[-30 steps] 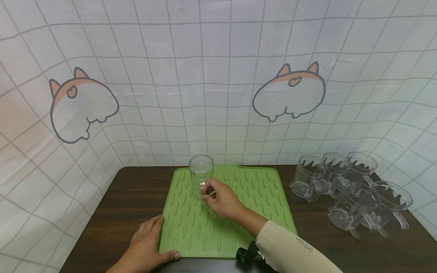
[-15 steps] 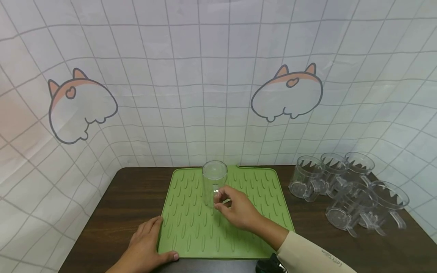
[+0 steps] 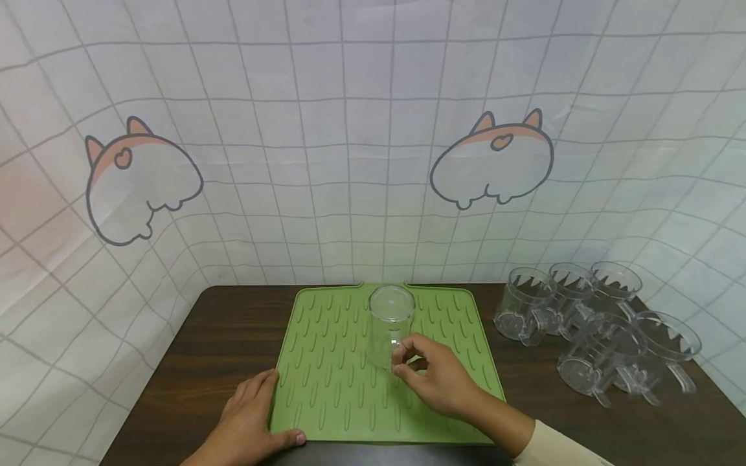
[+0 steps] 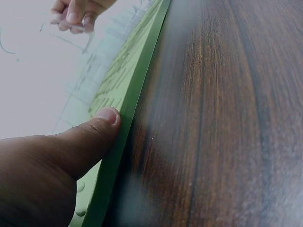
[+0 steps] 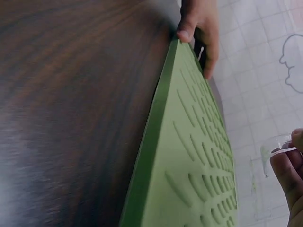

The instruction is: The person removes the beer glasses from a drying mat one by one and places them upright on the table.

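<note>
My right hand (image 3: 434,375) pinches the handle of a clear mug (image 3: 381,327) between thumb and fingers. The mug is over the green ridged mat (image 3: 338,388), right of its middle. In the right wrist view the mug's handle (image 5: 283,150) shows between the fingertips, above the mat's level. Whether its mouth faces up or down I cannot tell. My left hand (image 3: 247,414) rests at the mat's near left corner, fingers along the left edge and thumb on the front edge. The left wrist view shows that thumb (image 4: 94,137) touching the mat's edge.
Several clear mugs (image 3: 527,301) stand grouped on the dark wooden table (image 3: 204,343), right of the mat. A white gridded curtain (image 3: 326,162) with cartoon prints hangs behind the table and along both sides.
My right hand has carried the mug from the mat's far left part to the right and nearer to me. The left hand and the other mugs have stayed in place.
</note>
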Demonstrator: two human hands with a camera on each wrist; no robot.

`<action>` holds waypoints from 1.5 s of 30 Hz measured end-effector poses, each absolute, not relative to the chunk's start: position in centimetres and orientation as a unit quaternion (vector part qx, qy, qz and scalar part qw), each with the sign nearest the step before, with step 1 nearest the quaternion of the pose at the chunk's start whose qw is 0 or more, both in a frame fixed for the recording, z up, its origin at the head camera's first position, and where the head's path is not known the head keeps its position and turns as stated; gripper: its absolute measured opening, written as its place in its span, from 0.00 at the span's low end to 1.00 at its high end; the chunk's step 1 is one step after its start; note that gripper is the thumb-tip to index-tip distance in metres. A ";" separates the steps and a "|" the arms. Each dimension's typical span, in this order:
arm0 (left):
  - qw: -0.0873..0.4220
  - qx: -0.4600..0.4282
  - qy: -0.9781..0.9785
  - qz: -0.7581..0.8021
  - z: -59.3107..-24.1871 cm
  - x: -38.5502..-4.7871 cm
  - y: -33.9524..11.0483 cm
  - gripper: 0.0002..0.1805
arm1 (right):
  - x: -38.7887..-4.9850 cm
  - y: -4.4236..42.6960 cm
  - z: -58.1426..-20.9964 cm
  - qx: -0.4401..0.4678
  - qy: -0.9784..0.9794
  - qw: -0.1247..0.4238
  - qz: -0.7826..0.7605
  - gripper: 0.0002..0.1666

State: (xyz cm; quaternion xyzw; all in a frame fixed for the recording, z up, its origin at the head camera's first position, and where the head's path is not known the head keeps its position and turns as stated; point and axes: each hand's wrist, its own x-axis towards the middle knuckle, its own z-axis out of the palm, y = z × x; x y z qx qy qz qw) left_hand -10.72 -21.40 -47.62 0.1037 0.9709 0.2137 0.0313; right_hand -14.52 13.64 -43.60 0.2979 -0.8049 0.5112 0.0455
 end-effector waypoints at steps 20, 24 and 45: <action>0.046 0.102 0.972 0.208 -47.1 -10.6 -21.2 0.70 | -11.0 19.2 -43.5 0.297 -0.812 0.123 0.487 0.15; 0.045 0.107 0.972 0.205 -46.8 -10.7 -21.1 0.70 | -10.8 19.9 -43.8 0.312 -0.808 0.144 0.479 0.18; -0.021 0.146 0.967 0.208 -44.9 -11.6 -19.4 0.57 | -10.7 20.1 -44.0 0.329 -0.795 0.160 0.483 0.21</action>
